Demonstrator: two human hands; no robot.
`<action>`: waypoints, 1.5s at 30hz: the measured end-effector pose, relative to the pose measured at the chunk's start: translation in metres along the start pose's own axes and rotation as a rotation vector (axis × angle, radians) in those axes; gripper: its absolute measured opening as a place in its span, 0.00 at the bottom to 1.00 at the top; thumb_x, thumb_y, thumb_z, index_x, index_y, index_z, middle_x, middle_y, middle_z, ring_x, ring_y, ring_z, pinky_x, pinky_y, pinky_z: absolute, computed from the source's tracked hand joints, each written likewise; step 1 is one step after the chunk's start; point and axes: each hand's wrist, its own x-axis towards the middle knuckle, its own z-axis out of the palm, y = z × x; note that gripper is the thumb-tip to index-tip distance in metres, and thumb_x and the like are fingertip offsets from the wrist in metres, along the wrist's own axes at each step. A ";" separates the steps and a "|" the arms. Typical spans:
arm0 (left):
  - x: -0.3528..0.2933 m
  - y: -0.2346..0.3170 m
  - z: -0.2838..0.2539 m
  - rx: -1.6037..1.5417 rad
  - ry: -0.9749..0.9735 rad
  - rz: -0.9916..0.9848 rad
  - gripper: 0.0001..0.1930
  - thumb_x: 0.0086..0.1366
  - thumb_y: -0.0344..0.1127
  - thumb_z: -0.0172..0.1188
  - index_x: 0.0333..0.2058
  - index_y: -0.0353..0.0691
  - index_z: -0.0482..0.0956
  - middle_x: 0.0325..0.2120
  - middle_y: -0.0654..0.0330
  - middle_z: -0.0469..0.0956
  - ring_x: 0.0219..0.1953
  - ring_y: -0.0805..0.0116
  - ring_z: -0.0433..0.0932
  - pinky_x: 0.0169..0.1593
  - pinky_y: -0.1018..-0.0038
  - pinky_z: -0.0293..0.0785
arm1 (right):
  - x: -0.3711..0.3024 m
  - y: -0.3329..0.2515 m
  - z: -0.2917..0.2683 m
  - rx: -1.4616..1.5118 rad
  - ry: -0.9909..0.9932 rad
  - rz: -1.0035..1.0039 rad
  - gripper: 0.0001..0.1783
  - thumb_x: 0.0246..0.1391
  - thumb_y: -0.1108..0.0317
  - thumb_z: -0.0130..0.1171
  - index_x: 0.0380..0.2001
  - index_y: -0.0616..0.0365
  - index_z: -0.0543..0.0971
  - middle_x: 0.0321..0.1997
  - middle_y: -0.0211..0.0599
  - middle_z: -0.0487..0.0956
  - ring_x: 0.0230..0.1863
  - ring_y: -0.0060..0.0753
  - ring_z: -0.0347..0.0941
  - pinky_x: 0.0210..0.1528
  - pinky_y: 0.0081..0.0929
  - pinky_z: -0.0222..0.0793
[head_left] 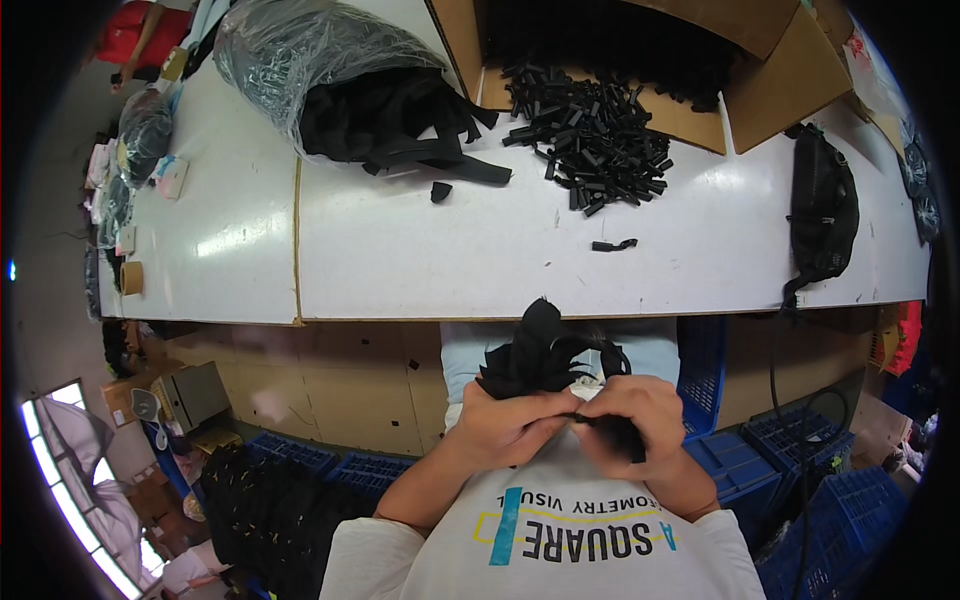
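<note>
In front of my chest, my left hand (508, 427) is closed on a bunch of black fabric strips (540, 345), which fan out above its fingers over my lap. Close beside it, my right hand (637, 412) is closed too, with a dark strip end (622, 436) showing under its fingers. Thumbs and fingertips of both hands meet at a small dark bit between them, too small to make out. A black strip loop (612, 355) curves above the right hand.
Ahead stands a white table (420, 255) with a heap of small black pieces (600, 140) spilling from a cardboard box (780, 85). A plastic bag (320, 45) holds more black strips. One loose black piece (614, 245) lies nearer. Rightward are a black pouch (824, 205) and blue crates (735, 470).
</note>
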 end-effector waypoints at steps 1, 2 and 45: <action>0.001 -0.001 0.000 -0.004 -0.011 -0.018 0.12 0.43 0.23 0.65 0.31 0.39 0.81 0.26 0.59 0.80 0.26 0.65 0.79 0.33 0.78 0.74 | 0.000 -0.001 0.000 -0.009 0.003 0.010 0.12 0.36 0.80 0.63 0.27 0.62 0.72 0.15 0.34 0.72 0.13 0.27 0.67 0.15 0.19 0.59; 0.001 -0.003 0.000 -0.009 -0.023 -0.037 0.12 0.44 0.23 0.65 0.31 0.39 0.81 0.26 0.58 0.80 0.25 0.65 0.78 0.32 0.78 0.74 | 0.000 -0.001 -0.001 -0.008 0.006 0.027 0.12 0.36 0.80 0.63 0.27 0.62 0.72 0.15 0.34 0.72 0.13 0.27 0.67 0.15 0.19 0.59; 0.004 -0.011 0.014 -0.070 -0.074 -0.209 0.07 0.44 0.30 0.67 0.23 0.39 0.79 0.11 0.63 0.71 0.12 0.76 0.69 0.18 0.81 0.61 | 0.000 0.023 0.010 0.410 0.419 0.243 0.13 0.62 0.65 0.39 0.25 0.61 0.63 0.22 0.44 0.73 0.19 0.25 0.64 0.19 0.21 0.58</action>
